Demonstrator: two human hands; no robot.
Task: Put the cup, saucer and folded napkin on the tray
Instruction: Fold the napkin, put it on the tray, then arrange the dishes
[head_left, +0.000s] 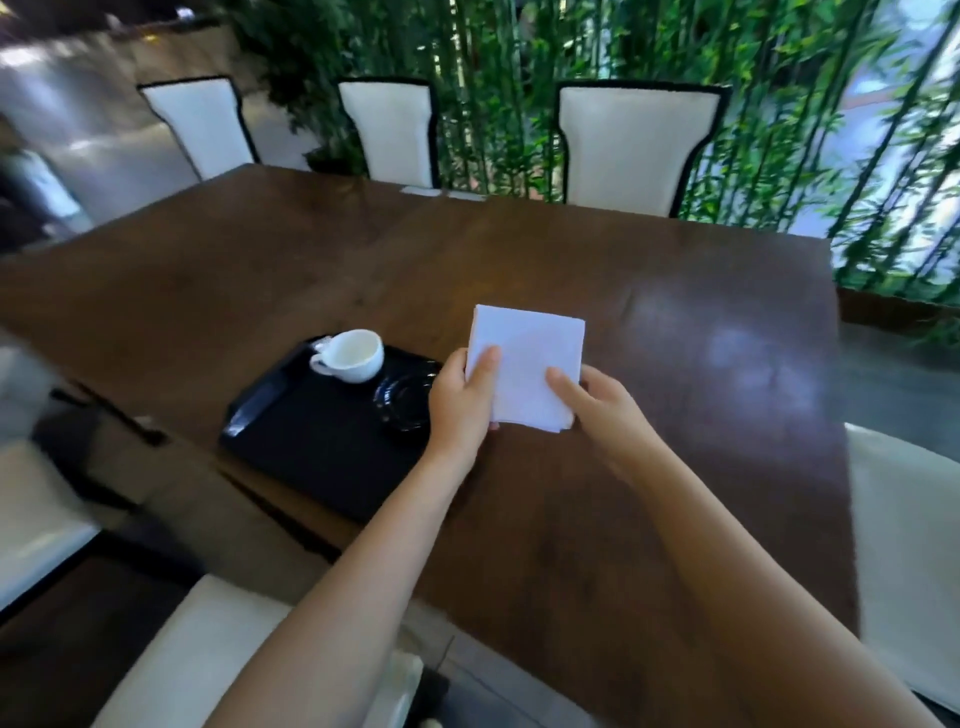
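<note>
the folded napkin (527, 366) is a white square, held in the air above the dark wooden table (649, 364), just to the right of the tray. both hands grip it. the left hand (462, 400) holds the napkin's lower left edge, thumb pressed flat on the top face and the remaining fingers tucked beneath, mostly hidden. the right hand (602, 402) holds the lower right corner, with one digit lying on top and the others under the cloth; the pinch is plain, the underside contact is not visible. the napkin is tilted slightly, its far edge raised toward the middle of the table. it does not touch the tray.

the tray (311, 441) is black and rectangular, lying near the table's near left edge, with a raised rim and a handle opening at its left end. the cup (350, 356) is white, upright, and appears empty; it stands in the tray's far corner with its handle pointing left. the saucer (402, 402) is black and glossy, resting on the tray's right side, apart from the cup and partly covered by the left hand. the cup is not seated on the saucer.

beyond the table stand three chairs (631, 145) with white backs and black trim, pushed in at the far side. behind them rises a screen of green bamboo plants (519, 52). further white chair seats show at the near left and right margins. the edges of the view are blurred.
</note>
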